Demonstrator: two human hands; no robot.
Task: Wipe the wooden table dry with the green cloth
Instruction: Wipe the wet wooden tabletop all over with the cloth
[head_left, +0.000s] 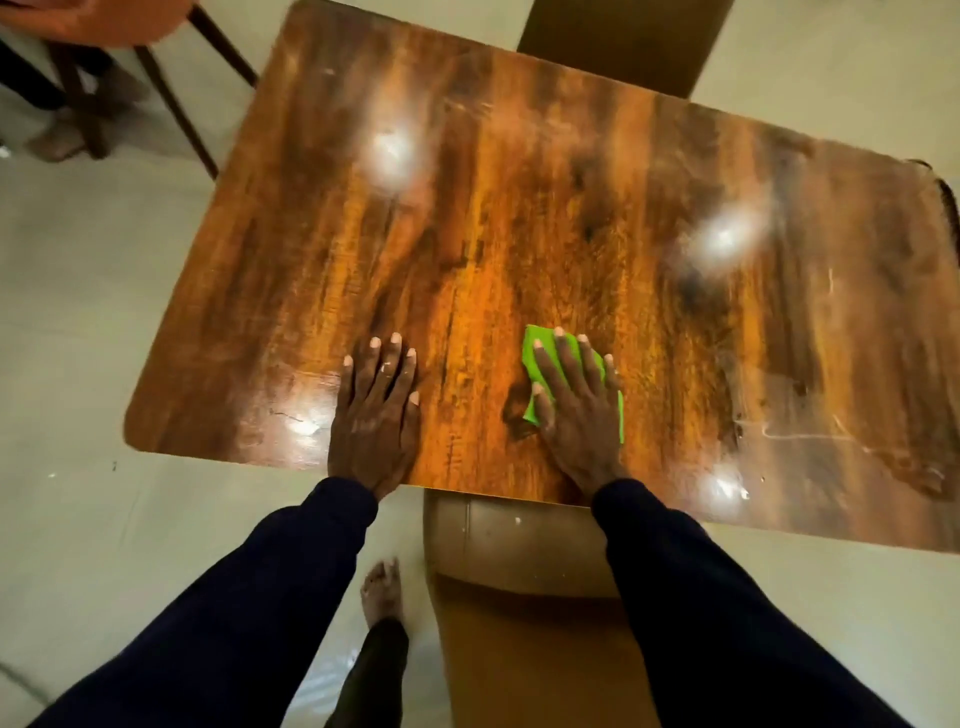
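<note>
A glossy wooden table (519, 234) fills the upper part of the head view, with light glare and pale streaks on its right side. A small green cloth (534, 353) lies on the table near the front edge. My right hand (576, 410) presses flat on the cloth with straight, spread fingers, and covers most of it. My left hand (376, 410) rests flat on the bare wood to the left of the cloth, fingers straight, holding nothing.
A brown chair (519, 597) stands under the table's near edge, between my arms. Another chair back (623, 41) is at the far side. Wooden chair legs (171, 93) stand at the top left. My bare foot (382, 592) is on the pale floor.
</note>
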